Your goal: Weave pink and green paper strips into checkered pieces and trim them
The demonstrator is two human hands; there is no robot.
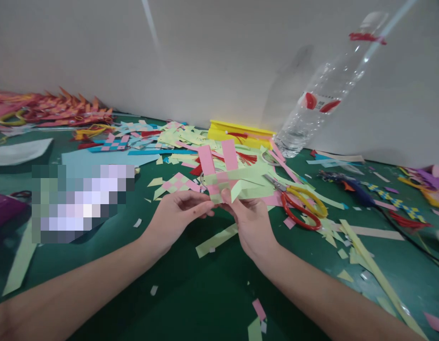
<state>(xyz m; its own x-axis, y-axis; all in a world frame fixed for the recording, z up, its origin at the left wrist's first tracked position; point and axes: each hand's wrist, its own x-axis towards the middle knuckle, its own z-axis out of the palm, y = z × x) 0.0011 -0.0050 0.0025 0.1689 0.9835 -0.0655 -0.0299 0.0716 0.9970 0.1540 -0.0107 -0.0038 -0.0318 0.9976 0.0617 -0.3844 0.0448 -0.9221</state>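
Between my hands is a small weave of pink and pale green paper strips (223, 177), with two pink ends standing up and green ends reaching right. My left hand (184, 210) pinches its lower left corner between thumb and fingers. My right hand (250, 218) grips the lower right part, the thumb pressed on the front by a folded green end. Just right of my right hand lie scissors (301, 206) with one red and one yellow handle loop. Behind my left hand rests a pink and green checkered woven piece (182, 183).
A clear plastic bottle (326, 94) leans on the wall behind. Cut paper scraps (180, 135) and a yellow folded sheet (244, 132) lie along the back. Orange folded-paper work (63, 111) is at far left, near a blurred-out object (87, 203). A dark cable (400, 222) runs at right.
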